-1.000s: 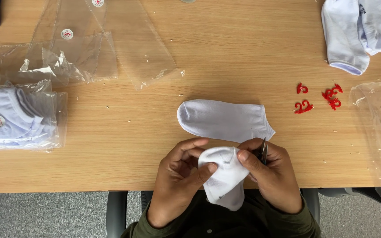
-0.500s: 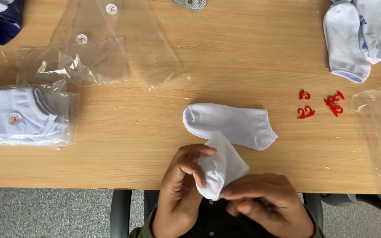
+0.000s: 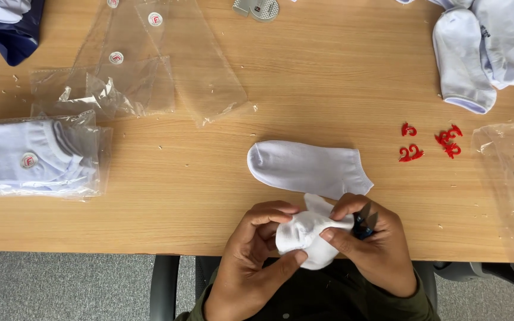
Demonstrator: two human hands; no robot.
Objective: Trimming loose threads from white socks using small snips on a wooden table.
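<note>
— Head view: left hand (image 3: 254, 255) and right hand (image 3: 370, 244) together at table's near edge, both closed on bunched sock (image 3: 304, 238).
— Grip?
— Left: thumb below, fingers curled over top, pinching white fabric. Right: thumb and forefinger pressed on sock's right side; small dark snips (image 3: 364, 223) tucked in same hand (blades poking up between fingers, handle hidden).
— Where exactly?
— Over table (image 3: 209, 196) front rim, partly hanging past it above dark lap. Just beyond, touching or nearly so: second sock (image 3: 307, 166), flat, toe left, cuff right.
— Right side?
— Red hooks (image 3: 429, 142) scattered in small cluster, well apart from hands. Past those, clear bag (image 3: 510, 184) lying crumpled at table's right end. Far right corner: loose white socks (image 3: 477, 53) heaped, cuffs toward near edge.
— Left side?
— Bagged socks (image 3: 37, 157), sealed, round sticker on front, near left edge. Above, empty bags (image 3: 144, 77) overlapping, each with round sticker (print too small to make out). Top left corner: navy cloth (image 3: 10, 32), partly out of frame.
— Anything else?
— Silvery tags (image 3: 257, 9) at top centre, cut off by frame. Tiny specks strewn across wood. Below table: grey carpet, chair arms (image 3: 165, 285) either side of lap.
</note>
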